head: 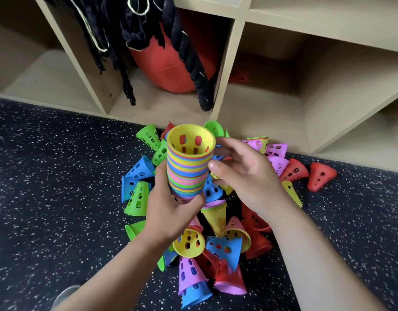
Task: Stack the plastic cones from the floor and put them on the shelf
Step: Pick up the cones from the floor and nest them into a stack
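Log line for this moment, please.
left hand: grips cone stack | right hand: open, beside stack | loose cones: on floor | stack: not yet on shelf

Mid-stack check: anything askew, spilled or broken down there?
Nothing looks broken. The stack in the left hand sits straight. Loose cones lie tipped in a heap on the floor, one red cone apart on the right. A thick black rope hangs out of the shelf.

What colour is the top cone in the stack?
Yellow. The top cone of the stack shows best in the head view.
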Motion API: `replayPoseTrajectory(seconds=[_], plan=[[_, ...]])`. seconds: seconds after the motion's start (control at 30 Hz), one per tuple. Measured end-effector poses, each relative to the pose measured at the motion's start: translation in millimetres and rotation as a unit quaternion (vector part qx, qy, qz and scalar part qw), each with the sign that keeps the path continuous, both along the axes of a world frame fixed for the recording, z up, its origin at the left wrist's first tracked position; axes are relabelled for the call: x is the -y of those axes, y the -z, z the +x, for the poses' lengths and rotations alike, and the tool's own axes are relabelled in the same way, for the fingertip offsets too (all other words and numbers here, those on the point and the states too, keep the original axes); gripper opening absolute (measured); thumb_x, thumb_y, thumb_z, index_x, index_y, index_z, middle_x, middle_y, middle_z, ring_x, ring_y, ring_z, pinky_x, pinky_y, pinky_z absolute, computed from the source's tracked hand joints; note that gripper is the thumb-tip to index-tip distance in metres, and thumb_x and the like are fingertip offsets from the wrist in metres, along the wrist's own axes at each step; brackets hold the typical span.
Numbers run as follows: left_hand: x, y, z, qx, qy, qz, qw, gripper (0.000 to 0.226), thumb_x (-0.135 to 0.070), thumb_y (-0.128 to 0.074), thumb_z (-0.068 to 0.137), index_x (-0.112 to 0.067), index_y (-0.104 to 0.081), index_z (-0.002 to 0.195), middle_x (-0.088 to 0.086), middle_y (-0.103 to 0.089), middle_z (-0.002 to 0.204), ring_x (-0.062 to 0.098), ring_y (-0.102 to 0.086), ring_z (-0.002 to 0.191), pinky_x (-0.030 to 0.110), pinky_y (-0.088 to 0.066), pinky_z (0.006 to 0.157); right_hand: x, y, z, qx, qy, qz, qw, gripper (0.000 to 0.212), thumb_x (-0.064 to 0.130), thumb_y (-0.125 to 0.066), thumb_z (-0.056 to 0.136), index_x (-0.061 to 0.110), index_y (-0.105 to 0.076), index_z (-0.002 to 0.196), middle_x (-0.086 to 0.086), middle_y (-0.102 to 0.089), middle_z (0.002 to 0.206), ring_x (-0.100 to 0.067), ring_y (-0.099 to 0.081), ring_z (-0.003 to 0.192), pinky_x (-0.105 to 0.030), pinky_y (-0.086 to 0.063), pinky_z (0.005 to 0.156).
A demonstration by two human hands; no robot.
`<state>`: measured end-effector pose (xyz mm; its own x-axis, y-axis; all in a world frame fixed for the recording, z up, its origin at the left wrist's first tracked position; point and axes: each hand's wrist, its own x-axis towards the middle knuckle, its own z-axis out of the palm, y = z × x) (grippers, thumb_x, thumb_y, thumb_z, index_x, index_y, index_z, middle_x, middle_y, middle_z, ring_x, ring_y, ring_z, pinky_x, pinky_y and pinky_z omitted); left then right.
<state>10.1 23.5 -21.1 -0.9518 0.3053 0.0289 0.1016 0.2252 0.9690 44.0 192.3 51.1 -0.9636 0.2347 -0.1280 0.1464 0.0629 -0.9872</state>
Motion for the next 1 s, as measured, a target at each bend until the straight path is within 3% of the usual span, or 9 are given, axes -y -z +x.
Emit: replayPoseTrajectory(seconds=[0.17, 0.27, 0.4, 0.5, 0.6, 0.7, 0.83, 0.9, 1.0], plan=[[6, 5, -7, -0.015, -0.043, -0.007, 0.999, 0.07, -0.015, -0.086, 0.071, -0.026, -0.046, 0.128, -0.025, -0.066, 0.109, 0.006, -0.068, 0.098, 0.029, -0.054, 0.088, -26, 49, 5, 0.164, 0.221, 0.032, 0.961, 0.017, 0.015, -0.056, 0.095, 0.027, -0.069, 0.095, -0.005, -0.072, 0.103, -0.023, -0.072, 0.087, -0.034, -0.062, 0.063], [9, 7, -10, -0.023, -0.06, -0.004, 0.998, 0.07, -0.02, -0.087, 0.07, -0.033, -0.046, 0.125, -0.022, -0.067, 0.11, 0.008, -0.069, 0.102, 0.034, -0.055, 0.093, -33, 91, 8, 0.288, 0.235, 0.084, 0.925, 0.015, 0.015, -0.057, 0.092, 0.023, -0.065, 0.082, -0.011, -0.07, 0.096, -0.028, -0.072, 0.075, -0.042, -0.064, 0.063], [12, 11, -11, -0.027, -0.065, -0.006, 0.997, 0.069, -0.025, -0.085, 0.069, -0.04, -0.046, 0.124, -0.015, -0.068, 0.113, 0.014, -0.069, 0.104, 0.045, -0.055, 0.094, -30, 107, -11, 0.315, 0.224, 0.184, 0.904, 0.034, 0.029, -0.062, 0.092, 0.01, -0.055, 0.065, -0.006, -0.066, 0.062, -0.028, -0.071, 0.056, -0.033, -0.058, 0.055], [12, 12, -12, -0.023, -0.069, -0.025, 0.997, 0.074, -0.027, -0.085, 0.068, -0.054, -0.042, 0.122, -0.017, -0.068, 0.113, 0.01, -0.069, 0.104, 0.042, -0.056, 0.094, -27, 114, -26, 0.325, 0.201, 0.222, 0.897, 0.04, 0.032, -0.065, 0.09, 0.01, -0.051, 0.06, -0.007, -0.057, 0.058, -0.031, -0.07, 0.061, -0.031, -0.046, 0.048], [12, 12, -12, -0.018, -0.069, -0.039, 0.997, 0.075, -0.028, -0.084, 0.068, -0.054, -0.041, 0.124, -0.019, -0.068, 0.114, 0.005, -0.068, 0.104, 0.037, -0.056, 0.094, -25, 116, -24, 0.267, 0.218, 0.248, 0.906, 0.026, 0.021, -0.061, 0.091, 0.009, -0.061, 0.068, -0.009, -0.066, 0.065, -0.031, -0.068, 0.064, -0.035, -0.053, 0.058], [12, 13, -12, -0.029, -0.068, -0.054, 0.996, 0.078, -0.021, -0.088, 0.07, -0.044, -0.043, 0.129, -0.017, -0.068, 0.115, 0.002, -0.067, 0.105, 0.033, -0.055, 0.094, -24, 90, -11, 0.113, 0.272, 0.275, 0.915, 0.015, 0.022, -0.059, 0.096, 0.015, -0.072, 0.097, -0.003, -0.073, 0.083, -0.021, -0.069, 0.075, -0.036, -0.056, 0.073], [11, 14, -12, -0.041, -0.076, -0.086, 0.993, 0.082, -0.018, -0.087, 0.071, -0.053, -0.039, 0.128, -0.018, -0.066, 0.115, -0.005, -0.063, 0.104, 0.015, -0.049, 0.09, -11, 21, 2, -0.156, 0.31, 0.297, 0.89, 0.019, 0.014, -0.057, 0.099, 0.009, -0.07, 0.112, 0.001, -0.066, 0.098, -0.007, -0.061, 0.081, -0.015, -0.048, 0.071], [10, 14, -11, -0.04, -0.079, -0.1, 0.991, 0.08, -0.019, -0.087, 0.071, -0.051, -0.04, 0.127, -0.022, -0.064, 0.111, -0.015, -0.059, 0.099, 0.001, -0.041, 0.081, -1, -8, 3, -0.253, 0.268, 0.336, 0.867, 0.019, 0.007, -0.056, 0.098, 0.001, -0.069, 0.11, -0.001, -0.061, 0.096, -0.009, -0.058, 0.077, -0.011, -0.043, 0.066], [8, 14, -7, -0.031, -0.084, -0.109, 0.99, 0.078, -0.022, -0.087, 0.07, -0.044, -0.043, 0.13, -0.021, -0.065, 0.111, -0.01, -0.062, 0.096, 0.004, -0.042, 0.08, 12, -22, 2, -0.294, 0.128, 0.369, 0.872, 0.021, 0.008, -0.057, 0.097, -0.001, -0.07, 0.11, -0.005, -0.064, 0.1, -0.008, -0.057, 0.076, -0.018, -0.043, 0.062]])
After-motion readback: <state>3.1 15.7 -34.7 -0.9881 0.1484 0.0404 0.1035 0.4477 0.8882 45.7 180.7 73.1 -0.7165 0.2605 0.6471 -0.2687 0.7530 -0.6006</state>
